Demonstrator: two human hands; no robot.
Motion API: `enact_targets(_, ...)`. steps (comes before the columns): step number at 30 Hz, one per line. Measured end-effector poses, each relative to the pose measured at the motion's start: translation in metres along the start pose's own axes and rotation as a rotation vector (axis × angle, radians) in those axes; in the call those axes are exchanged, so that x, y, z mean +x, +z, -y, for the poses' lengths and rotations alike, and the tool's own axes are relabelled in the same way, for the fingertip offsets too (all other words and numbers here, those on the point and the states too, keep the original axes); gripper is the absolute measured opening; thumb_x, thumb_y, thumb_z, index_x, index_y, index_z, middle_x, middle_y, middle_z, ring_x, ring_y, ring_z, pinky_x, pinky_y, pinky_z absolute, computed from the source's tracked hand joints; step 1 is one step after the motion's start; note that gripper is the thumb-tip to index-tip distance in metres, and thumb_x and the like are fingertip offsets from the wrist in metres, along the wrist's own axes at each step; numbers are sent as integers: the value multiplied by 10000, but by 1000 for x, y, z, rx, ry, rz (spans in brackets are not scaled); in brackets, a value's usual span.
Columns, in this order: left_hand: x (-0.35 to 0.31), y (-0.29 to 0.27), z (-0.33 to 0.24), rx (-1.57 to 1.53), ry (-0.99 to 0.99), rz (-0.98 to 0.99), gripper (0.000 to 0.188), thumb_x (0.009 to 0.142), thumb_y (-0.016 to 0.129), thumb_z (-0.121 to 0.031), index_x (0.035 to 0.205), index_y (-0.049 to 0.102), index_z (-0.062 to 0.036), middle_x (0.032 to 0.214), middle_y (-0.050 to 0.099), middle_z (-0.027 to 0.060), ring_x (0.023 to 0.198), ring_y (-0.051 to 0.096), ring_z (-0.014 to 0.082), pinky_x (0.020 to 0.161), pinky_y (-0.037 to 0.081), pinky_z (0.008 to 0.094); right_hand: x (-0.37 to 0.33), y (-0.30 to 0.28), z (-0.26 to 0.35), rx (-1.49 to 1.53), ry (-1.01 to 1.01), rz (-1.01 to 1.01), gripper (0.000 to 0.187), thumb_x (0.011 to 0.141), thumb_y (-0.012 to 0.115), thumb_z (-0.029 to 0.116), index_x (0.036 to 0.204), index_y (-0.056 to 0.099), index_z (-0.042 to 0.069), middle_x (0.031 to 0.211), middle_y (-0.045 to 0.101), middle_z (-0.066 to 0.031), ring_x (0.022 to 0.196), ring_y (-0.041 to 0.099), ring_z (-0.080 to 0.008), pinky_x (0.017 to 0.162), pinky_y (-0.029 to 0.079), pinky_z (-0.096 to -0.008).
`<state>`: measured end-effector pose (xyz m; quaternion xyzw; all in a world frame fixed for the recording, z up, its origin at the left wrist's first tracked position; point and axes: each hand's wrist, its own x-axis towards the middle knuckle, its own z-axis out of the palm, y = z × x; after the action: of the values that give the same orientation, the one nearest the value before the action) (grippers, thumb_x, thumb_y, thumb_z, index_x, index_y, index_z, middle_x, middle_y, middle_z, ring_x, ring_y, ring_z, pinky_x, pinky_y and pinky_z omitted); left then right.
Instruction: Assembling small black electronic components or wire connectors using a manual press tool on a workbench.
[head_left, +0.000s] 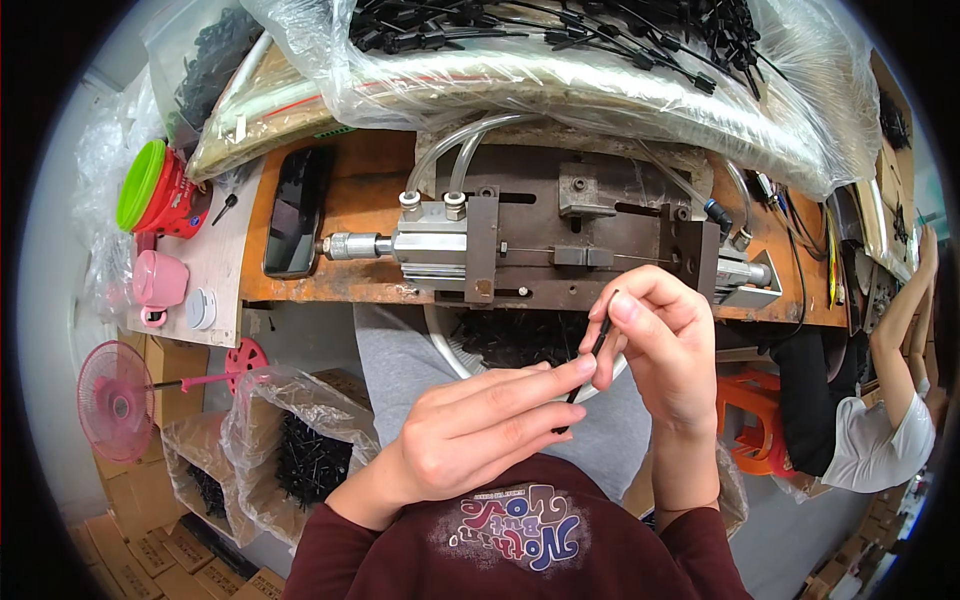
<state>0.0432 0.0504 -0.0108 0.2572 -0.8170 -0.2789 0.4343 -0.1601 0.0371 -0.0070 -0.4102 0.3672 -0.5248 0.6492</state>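
Observation:
Above my lap, both hands meet on a thin black rod-like piece (600,338) that slants down to the left. My right hand (665,345) pinches its upper part between thumb and fingertips. Lower down, the fingers of my left hand (480,425) close round the same piece, hiding part of it; a dark tip shows below them. Just beyond the hands is a metal bench fixture (520,225) with a silver air cylinder (430,250) on its left and another cylinder (745,275) on its right. A small grey block (582,257) sits in its middle.
Plastic sheeting (600,110) with many black pieces lies behind the fixture. A phone (297,210), red tub (180,200) and pink cup (160,278) stand left. Below are a pink fan (117,400) and bagged black parts (312,455). Another person (890,430) sits at right near an orange stool (750,415).

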Motion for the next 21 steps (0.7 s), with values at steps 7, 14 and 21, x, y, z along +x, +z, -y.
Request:
enact_targets(7,-5,4,2,-56,1,3,324,640,804,-11,950,714,17,1135,670,174,814,707,244,680,590,306,0,2,-12,-94,-229,-239,184,984,526,122,950,581,-50,767,671,-170,533,616,-135,501,499,-233)
enact_targets(14,0,9,6,-51,9,14,336,626,799,-2,947,708,35,1121,673,180,811,704,249,680,591,313,-3,11,-17,15,-151,-206,208,995,496,157,938,553,-35,734,659,-172,471,570,-120,437,459,-203)
enact_targets(21,-2,12,8,-23,17,14,329,628,801,-7,943,712,26,1113,676,180,810,704,245,684,592,314,-4,5,-20,64,-160,-182,191,992,519,135,959,570,-46,786,671,-191,507,603,-132,492,494,-233)
